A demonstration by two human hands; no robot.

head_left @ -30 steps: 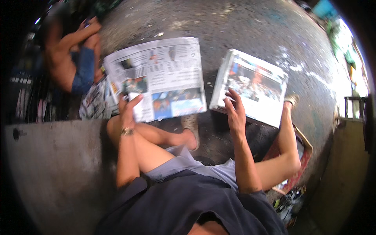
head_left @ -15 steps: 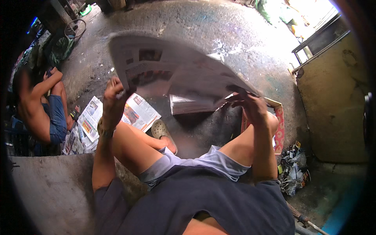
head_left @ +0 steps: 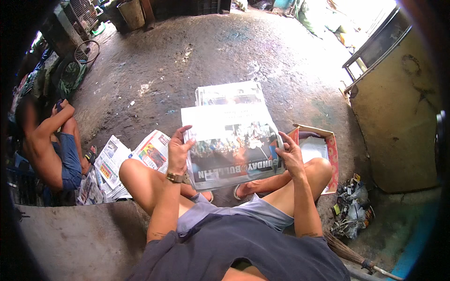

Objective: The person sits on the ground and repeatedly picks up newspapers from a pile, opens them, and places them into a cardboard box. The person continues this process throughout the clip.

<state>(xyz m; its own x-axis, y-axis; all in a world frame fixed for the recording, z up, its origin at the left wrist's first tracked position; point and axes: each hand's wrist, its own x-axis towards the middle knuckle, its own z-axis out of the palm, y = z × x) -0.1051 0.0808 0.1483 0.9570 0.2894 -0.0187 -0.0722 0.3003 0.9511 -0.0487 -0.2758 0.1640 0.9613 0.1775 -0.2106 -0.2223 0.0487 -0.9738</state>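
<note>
Grey-and-white newspaper (head_left: 220, 145) held above the floor (head_left: 159, 79) between two hands.
The left hand (head_left: 178, 152) is clamped on the newspaper's left edge, thumb on top, and the right hand (head_left: 291, 157) is clamped on its right edge; loose papers (head_left: 112, 161) lie toward the floor's left edge, near a seated person (head_left: 44, 145), a red-sided box (head_left: 333, 164) sits beside the right knee, a stack (head_left: 229, 91) shows just beyond the newspaper, partly covered by it, and a bucket (head_left: 131, 15) stands near the floor's far left corner.
</note>
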